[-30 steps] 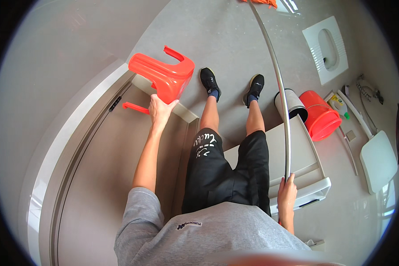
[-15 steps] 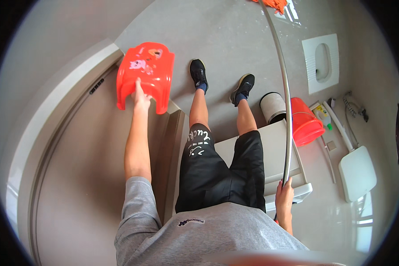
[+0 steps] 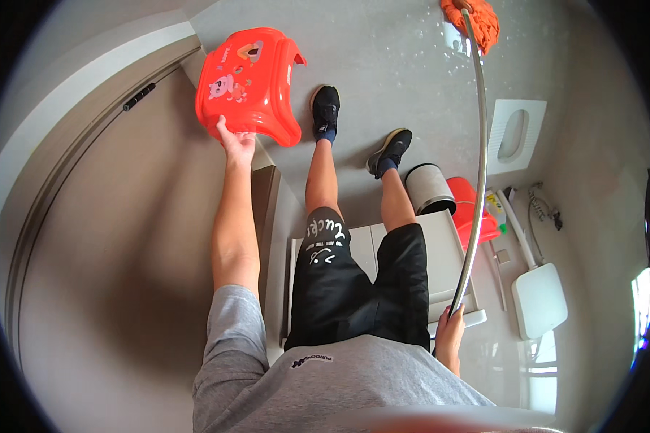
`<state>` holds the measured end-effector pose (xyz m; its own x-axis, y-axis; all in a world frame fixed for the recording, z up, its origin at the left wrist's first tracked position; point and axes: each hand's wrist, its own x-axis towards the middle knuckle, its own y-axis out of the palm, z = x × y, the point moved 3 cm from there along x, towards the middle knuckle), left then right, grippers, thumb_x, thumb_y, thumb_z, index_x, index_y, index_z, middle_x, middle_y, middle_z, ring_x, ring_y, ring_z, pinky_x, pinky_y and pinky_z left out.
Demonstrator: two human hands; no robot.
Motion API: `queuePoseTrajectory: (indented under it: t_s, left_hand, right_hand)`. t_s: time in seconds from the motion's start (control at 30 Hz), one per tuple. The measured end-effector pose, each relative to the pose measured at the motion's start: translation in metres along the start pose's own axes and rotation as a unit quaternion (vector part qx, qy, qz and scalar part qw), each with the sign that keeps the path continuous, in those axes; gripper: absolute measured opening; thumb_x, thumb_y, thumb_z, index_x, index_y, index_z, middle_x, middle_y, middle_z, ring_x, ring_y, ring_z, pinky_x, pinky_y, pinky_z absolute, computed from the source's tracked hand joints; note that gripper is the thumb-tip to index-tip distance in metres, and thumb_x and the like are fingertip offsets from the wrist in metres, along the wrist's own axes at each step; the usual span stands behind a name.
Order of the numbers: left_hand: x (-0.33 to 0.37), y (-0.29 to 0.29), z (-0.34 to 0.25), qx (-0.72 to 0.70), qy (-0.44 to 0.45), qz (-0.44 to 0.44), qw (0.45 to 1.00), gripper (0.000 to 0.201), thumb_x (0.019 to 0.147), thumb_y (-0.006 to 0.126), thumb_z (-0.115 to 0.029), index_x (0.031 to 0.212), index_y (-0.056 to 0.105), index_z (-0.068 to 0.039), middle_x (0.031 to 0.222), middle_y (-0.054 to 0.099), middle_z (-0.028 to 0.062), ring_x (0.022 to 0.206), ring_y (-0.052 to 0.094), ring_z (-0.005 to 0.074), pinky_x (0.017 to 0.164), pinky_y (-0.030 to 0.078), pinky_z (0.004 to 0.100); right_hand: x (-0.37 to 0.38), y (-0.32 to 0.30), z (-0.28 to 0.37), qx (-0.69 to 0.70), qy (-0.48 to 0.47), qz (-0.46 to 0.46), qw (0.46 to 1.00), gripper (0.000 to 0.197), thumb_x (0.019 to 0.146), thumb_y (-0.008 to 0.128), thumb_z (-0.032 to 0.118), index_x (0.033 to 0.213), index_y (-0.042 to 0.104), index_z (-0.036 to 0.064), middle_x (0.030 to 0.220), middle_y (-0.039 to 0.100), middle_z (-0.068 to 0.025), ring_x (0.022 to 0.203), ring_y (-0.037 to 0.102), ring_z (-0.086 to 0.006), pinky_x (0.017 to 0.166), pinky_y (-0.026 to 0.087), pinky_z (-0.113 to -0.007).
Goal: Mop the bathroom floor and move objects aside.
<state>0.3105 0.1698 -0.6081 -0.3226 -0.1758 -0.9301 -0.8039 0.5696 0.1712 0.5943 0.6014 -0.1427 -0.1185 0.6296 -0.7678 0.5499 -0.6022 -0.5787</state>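
Note:
My left hand [image 3: 236, 141] grips the near edge of a red plastic stool [image 3: 247, 83] with cartoon pictures on its top. The thumb lies over the top of the stool and the other fingers go partly out of sight beneath it. I hold it out to the front left, beside the door. On the right, my right hand [image 3: 450, 333] is wrapped round the long metal handle of a mop [image 3: 482, 137]. Its orange mop head [image 3: 477, 24] rests on the wet floor at the far right.
A squat toilet [image 3: 513, 135] is set into the floor at the right. Beside my legs stand a trash bin [image 3: 429, 185], a red bucket [image 3: 464, 195] and a white cabinet [image 3: 440, 249]. A white seat-shaped panel [image 3: 540, 302] is farther right. The brown door [image 3: 137, 252] fills the left.
The stool has moved forward and turned in my left hand, so its top shows more fully. More of the orange mop head has come into view as the view shifted.

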Motion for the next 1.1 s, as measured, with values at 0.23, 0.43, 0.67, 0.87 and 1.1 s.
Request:
queuePoseTrajectory:
  t_s: [0.23,0.43,0.67,0.87,1.1]
  left_hand:
    - [0.001,-0.07,0.053,-0.033,-0.043,-0.145,0.988,0.056,0.077,0.068,-0.05,0.117,0.054,-0.014,0.116,0.058,0.0021,0.11,0.052,0.0174,0.1,0.039,0.0371]
    - [0.009,-0.116,0.092,0.009,-0.097,-0.185,0.978,0.068,0.079,0.057,-0.058,0.128,0.049,-0.011,0.128,0.051,0.0089,0.119,0.047,0.0267,0.103,0.037,0.0489]
    - [0.043,-0.106,0.066,0.002,-0.083,-0.1,0.992,0.076,0.08,0.036,-0.072,0.137,0.047,-0.022,0.141,0.046,0.0003,0.129,0.044,0.0254,0.103,0.038,0.0514]
    - [0.073,-0.108,0.074,-0.036,-0.064,-0.081,0.994,0.071,0.083,0.036,-0.07,0.133,0.051,-0.022,0.137,0.05,-0.0008,0.127,0.046,0.024,0.103,0.039,0.0488]
    - [0.007,-0.113,0.091,0.143,-0.165,-0.242,0.945,0.085,0.085,0.044,-0.069,0.148,0.021,-0.018,0.145,0.032,0.0082,0.13,0.035,0.0317,0.11,0.026,0.0464]
  right_hand:
    - [-0.001,-0.007,-0.015,-0.019,-0.004,-0.01,1.0,0.021,0.093,0.051,0.013,0.107,0.047,-0.0022,0.078,0.063,-0.0259,0.075,0.062,-0.0466,0.062,0.046,-0.051]
    - [-0.006,-0.02,-0.01,-0.033,0.066,0.007,0.997,0.019,0.092,0.05,0.013,0.106,0.049,-0.0006,0.079,0.063,-0.0248,0.075,0.062,-0.0452,0.062,0.047,-0.05]
    - [-0.012,-0.012,-0.013,-0.066,0.055,-0.019,0.996,0.019,0.088,0.052,0.007,0.107,0.051,0.0006,0.079,0.063,-0.0215,0.075,0.064,-0.0419,0.064,0.048,-0.047]
    - [-0.013,-0.008,-0.022,-0.039,0.003,-0.045,0.998,0.019,0.088,0.051,0.004,0.107,0.052,0.0009,0.074,0.059,-0.0171,0.068,0.061,-0.0357,0.062,0.048,-0.042]
    - [-0.023,-0.069,0.044,0.049,0.029,0.085,0.995,0.016,0.088,0.048,0.002,0.104,0.047,0.0013,0.053,0.049,-0.0081,0.039,0.054,-0.0208,0.035,0.041,-0.035]
